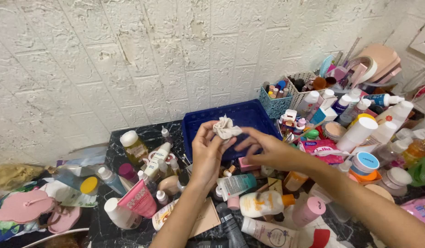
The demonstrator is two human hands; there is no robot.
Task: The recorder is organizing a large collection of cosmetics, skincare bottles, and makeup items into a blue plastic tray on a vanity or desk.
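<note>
My left hand point(207, 154) pinches a crumpled white tissue point(225, 127) by its lower edge, held up above a blue plastic tray point(196, 123). My right hand point(264, 148) reaches in from the right with fingers spread, its fingertips touching the tissue's right side. Both hands hover over a black marble-patterned counter point(103, 227) crowded with cosmetics. The tray's middle is hidden behind my hands.
Bottles, tubes and jars crowd the counter: a pink tube point(139, 200), a white lotion bottle point(263, 203), a yellow-green bottle point(133, 146). A teal basket point(275, 104) and white basket point(300, 87) stand at the back right. A pink bag point(31, 207) lies left. A textured white wall rises behind.
</note>
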